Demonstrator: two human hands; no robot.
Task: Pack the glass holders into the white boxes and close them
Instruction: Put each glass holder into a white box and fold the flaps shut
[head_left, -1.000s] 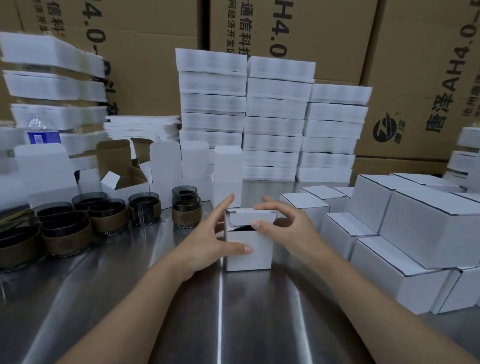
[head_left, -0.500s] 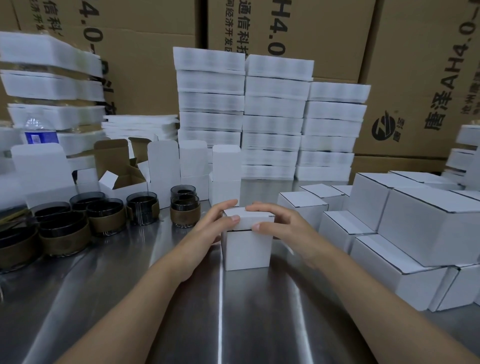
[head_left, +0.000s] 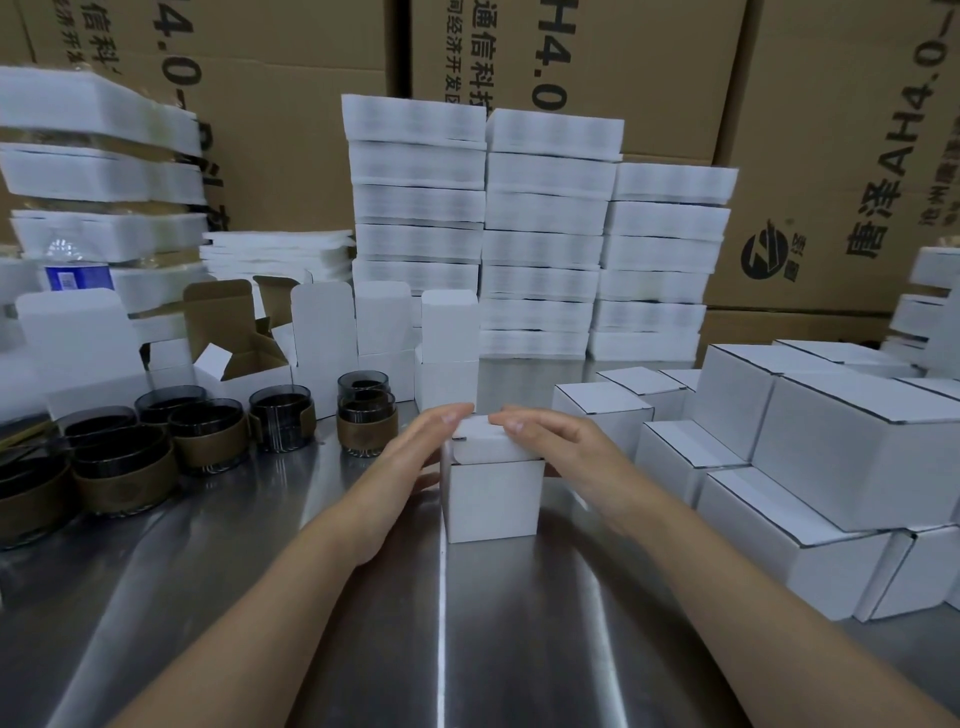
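A small white box (head_left: 492, 499) stands on the steel table (head_left: 363, 649) in front of me, its top flap folded down with the tuck edge still showing. My left hand (head_left: 415, 447) lies against the box's left side, fingers straight and reaching its top corner. My right hand (head_left: 556, 441) rests on the lid from the right with flat fingers. Several dark glass holders with brown sleeves (head_left: 208, 436) sit at the left, two more stacked (head_left: 366, 415) just behind my left hand. What is inside the box is hidden.
Open white boxes with raised flaps (head_left: 447, 343) stand behind the holders. Closed white boxes (head_left: 831, 457) are piled at the right. Stacks of flat white blanks (head_left: 545, 234) and big brown cartons (head_left: 571, 52) fill the back. A water bottle (head_left: 78, 270) is at far left.
The box's top flap, open a second ago, has been folded down. Both hands have flattened onto the box's top and sides.
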